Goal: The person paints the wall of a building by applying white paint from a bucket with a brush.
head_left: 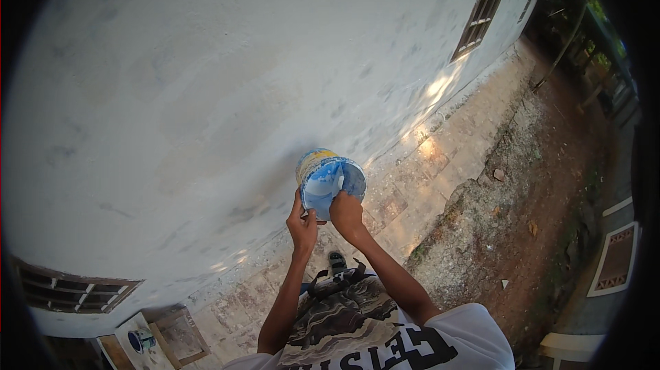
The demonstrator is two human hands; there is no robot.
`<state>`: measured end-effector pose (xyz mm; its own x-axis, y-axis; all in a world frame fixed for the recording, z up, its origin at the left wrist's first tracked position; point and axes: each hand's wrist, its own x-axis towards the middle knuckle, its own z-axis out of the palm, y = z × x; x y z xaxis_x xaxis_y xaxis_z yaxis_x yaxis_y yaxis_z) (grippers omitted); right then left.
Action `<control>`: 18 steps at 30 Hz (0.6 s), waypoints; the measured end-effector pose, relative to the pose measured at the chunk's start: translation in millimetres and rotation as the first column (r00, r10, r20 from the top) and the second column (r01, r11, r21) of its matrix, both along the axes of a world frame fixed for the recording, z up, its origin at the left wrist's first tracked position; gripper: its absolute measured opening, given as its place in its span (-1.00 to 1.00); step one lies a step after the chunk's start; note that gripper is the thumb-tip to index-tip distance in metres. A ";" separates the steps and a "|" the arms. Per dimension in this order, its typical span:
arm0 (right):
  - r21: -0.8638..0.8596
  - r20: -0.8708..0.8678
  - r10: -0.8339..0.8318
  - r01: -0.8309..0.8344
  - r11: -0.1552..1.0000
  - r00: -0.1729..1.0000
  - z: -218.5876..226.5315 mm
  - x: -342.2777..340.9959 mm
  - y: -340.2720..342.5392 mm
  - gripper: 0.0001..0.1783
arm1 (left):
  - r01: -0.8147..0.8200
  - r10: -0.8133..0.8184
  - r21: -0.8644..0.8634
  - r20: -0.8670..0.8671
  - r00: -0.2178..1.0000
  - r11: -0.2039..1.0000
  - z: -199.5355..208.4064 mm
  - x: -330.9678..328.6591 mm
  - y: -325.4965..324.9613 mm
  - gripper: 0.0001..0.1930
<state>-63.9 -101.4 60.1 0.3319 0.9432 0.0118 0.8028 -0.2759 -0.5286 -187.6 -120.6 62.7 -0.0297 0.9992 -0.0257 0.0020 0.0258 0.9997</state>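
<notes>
A paint bucket (320, 188) is held up close to the wall, tilted so that its opening faces me. It is blue inside with whitish smears, and yellow and blue outside with paint spatter. My left hand (303, 224) grips the bucket at its lower left, the thumb by the rim and the fingers along the side. At the mouth of the bucket my right hand (346, 212) is closed in a fist. A slim white-ended tool (340, 182) sticks up from that fist inside the bucket; its kind and lower part are hidden.
A whitish wall (192, 88) with grey patches fills the left. Barred windows (485, 9) break it at upper right and lower left. A tiled walkway (405, 184) runs along its foot, beside rough ground (509, 212). Another paint container (141, 341) stands at lower left.
</notes>
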 end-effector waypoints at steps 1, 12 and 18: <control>-0.026 -0.091 0.001 -0.003 1.000 0.996 1.3 0.1 4.1 -0.77 | 0.004 -0.004 0.001 0.000 1.000 1.000 -2.5 -1.2 1.0 -0.30; 0.039 -0.651 0.081 -0.073 0.997 0.754 13.4 -8.6 15.0 -0.67 | -0.027 0.024 0.065 0.037 0.999 0.998 7.9 -8.7 14.6 -0.29; 0.274 -0.452 0.118 0.012 0.962 0.884 52.1 -13.8 10.2 -0.67 | -0.062 0.062 -0.009 0.118 0.991 0.998 21.0 -7.4 18.1 -0.28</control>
